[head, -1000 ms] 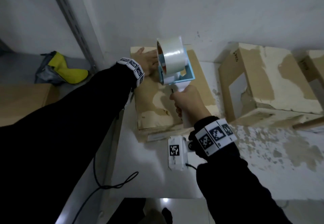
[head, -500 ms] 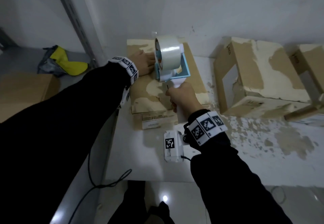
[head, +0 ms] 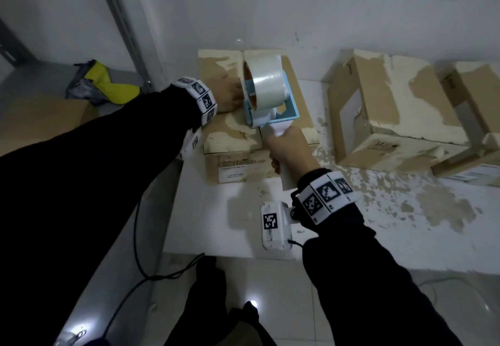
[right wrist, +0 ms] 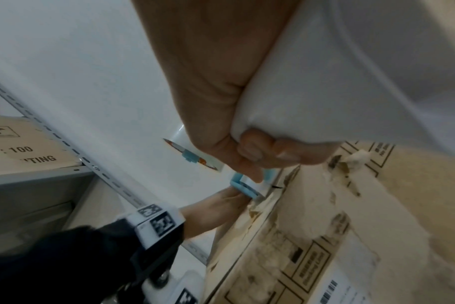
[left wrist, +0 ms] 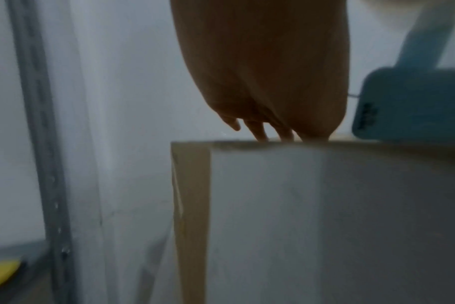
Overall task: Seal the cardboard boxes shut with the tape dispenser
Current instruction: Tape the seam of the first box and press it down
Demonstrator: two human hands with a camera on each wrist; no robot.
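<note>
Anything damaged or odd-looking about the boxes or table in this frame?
Yes. The box being taped and the neighbouring box have their brown outer layer torn away in pale patches, and the white table is scattered with brown scraps.

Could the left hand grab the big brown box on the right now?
Probably not. The left hand rests on the worn cardboard box being taped, and the blue-and-white tape dispenser and right hand lie between it and the big brown box.

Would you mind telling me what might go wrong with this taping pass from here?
The left hand rests on the box right beside the dispenser, so it may get taped or nicked. The box top is peeling, so tape may stick poorly. The right hand could steer off the seam.
</note>
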